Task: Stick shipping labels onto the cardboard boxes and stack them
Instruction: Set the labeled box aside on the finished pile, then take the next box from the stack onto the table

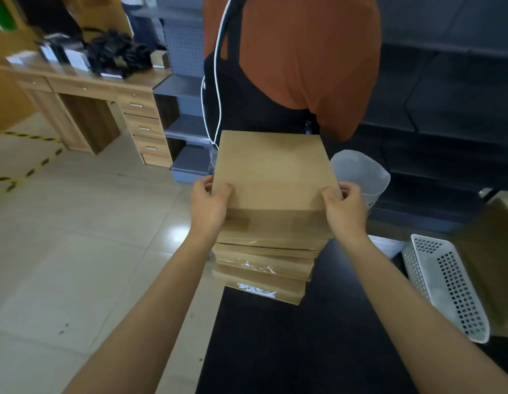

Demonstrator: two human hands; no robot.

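Atop the stack of boxes (264, 260) on the dark bench (304, 336), the left hand (208, 204) and right hand (345, 207) are gripping the top box (272, 172) by its near corners. Both are probably squaring it with those beneath.

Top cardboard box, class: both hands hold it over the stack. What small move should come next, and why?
Probably lower and square it. The left hand and right hand grip the top cardboard box at its near corners, and its near edge overhangs the stack beneath.
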